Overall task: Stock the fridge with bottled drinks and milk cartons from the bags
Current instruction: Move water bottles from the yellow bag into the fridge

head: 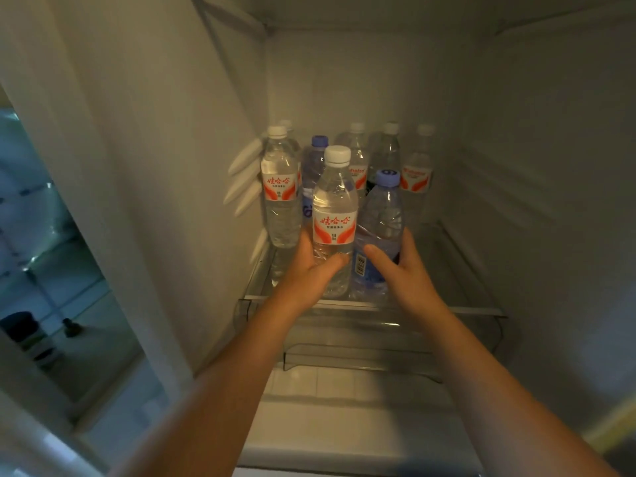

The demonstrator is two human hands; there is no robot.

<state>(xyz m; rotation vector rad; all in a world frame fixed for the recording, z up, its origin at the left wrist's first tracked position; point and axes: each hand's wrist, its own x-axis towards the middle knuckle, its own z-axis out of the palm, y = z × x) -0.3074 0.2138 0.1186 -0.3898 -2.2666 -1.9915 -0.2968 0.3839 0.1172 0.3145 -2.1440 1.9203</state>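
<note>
Inside the open fridge, my left hand [311, 266] grips a clear water bottle [333, 215] with a white cap and a red and white label. Right beside it my right hand [401, 266] grips a blue-tinted bottle [380, 222] with a pale blue cap. Both bottles stand upright at the front of the glass shelf [464, 270], touching each other. Behind them stand several more bottles: a white-capped one [280, 187] at the left, a blue-capped one [315, 166], and others along the back wall [416, 173].
The fridge's left wall [179, 166] and right wall [550, 166] close in the shelf. White shelf supports [242, 177] stick out at the back left. A clear drawer front [361, 356] lies below the shelf. At the far left the open door's racks [41, 235] show.
</note>
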